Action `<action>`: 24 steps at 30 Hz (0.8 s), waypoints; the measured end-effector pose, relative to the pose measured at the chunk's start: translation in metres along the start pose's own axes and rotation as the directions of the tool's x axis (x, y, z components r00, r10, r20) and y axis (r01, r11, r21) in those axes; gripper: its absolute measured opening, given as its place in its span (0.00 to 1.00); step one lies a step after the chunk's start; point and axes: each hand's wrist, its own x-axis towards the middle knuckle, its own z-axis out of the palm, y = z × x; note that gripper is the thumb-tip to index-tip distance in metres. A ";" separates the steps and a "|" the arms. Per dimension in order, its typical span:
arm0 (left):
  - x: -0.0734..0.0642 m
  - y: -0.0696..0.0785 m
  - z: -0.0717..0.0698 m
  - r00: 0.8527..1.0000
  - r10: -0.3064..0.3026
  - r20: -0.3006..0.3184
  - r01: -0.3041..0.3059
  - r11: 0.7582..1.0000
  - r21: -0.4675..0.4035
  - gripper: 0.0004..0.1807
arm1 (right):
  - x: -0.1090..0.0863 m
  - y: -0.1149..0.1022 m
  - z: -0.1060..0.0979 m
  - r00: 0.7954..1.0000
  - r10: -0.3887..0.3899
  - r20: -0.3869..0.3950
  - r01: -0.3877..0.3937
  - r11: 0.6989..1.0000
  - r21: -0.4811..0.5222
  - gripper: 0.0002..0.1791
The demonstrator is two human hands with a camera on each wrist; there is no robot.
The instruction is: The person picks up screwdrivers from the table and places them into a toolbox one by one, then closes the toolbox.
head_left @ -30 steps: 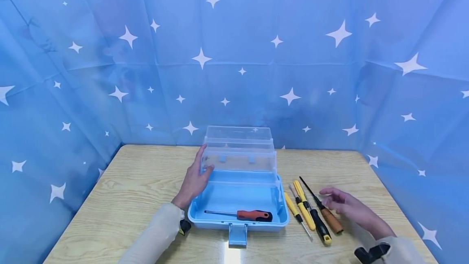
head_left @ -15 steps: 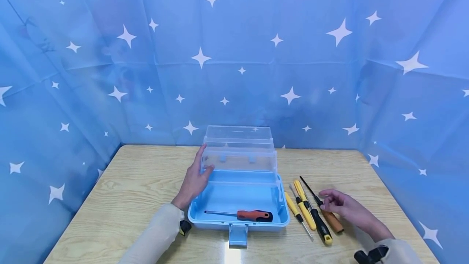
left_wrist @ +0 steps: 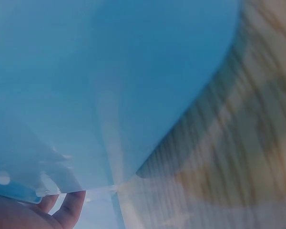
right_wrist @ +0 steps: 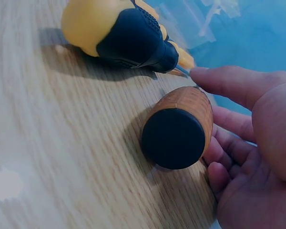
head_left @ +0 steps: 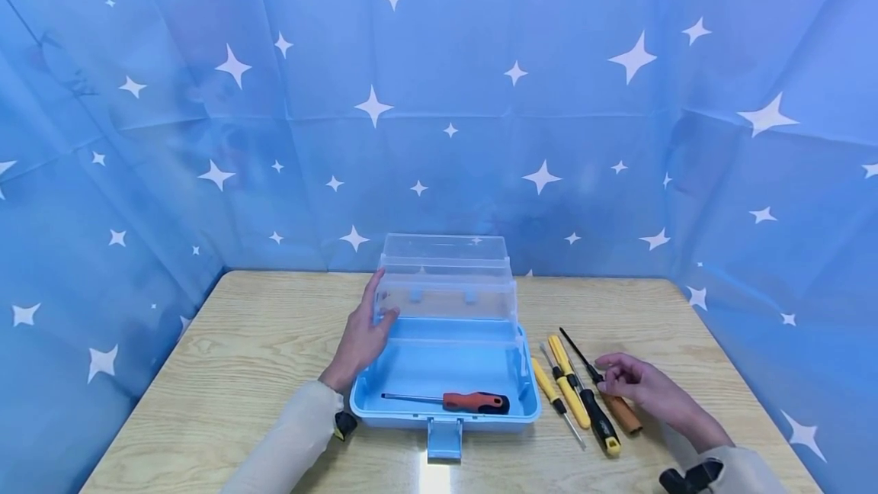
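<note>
A light blue toolbox [head_left: 391, 422] stands on the table with its clear lid [head_left: 446, 303] raised at the back. My left hand [head_left: 362, 335] holds the lid's left edge, thumb in front and fingers along the outside. Inside the box lies a red and black screwdriver [head_left: 473, 402], its shaft pointing left. On the right, my right hand [head_left: 648, 389] pinches a wooden-handled screwdriver [head_left: 626, 414] near its dark collar, thumb on one side, fingers on the other. That handle's black end cap [right_wrist: 174, 138] faces the right wrist camera, and the handle lies close over the table.
Right beside the wooden handle lies a black and yellow screwdriver [head_left: 600, 424]. Several yellow-handled screwdrivers [head_left: 573, 401] lie between it and the box. The box's front latch [head_left: 444, 439] hangs down. A blue star-patterned curtain [head_left: 439, 97] surrounds the wood-grain table [head_left: 274, 326].
My right hand has moved slightly left and its thumb has come onto the wooden-handled screwdriver's collar. My left hand keeps its place on the lid.
</note>
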 end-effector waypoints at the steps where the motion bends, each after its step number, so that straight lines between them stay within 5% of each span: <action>1: 0.000 0.000 0.000 1.000 -0.006 0.000 0.006 1.000 -0.003 0.39 | 0.000 0.000 0.000 1.000 0.000 -0.001 0.000 1.000 0.002 0.29; 24: 0.001 -0.002 0.001 1.000 0.011 -0.005 -0.011 1.000 -0.019 0.39 | 0.001 0.003 0.007 0.996 -0.021 -0.088 0.013 0.996 -0.089 0.24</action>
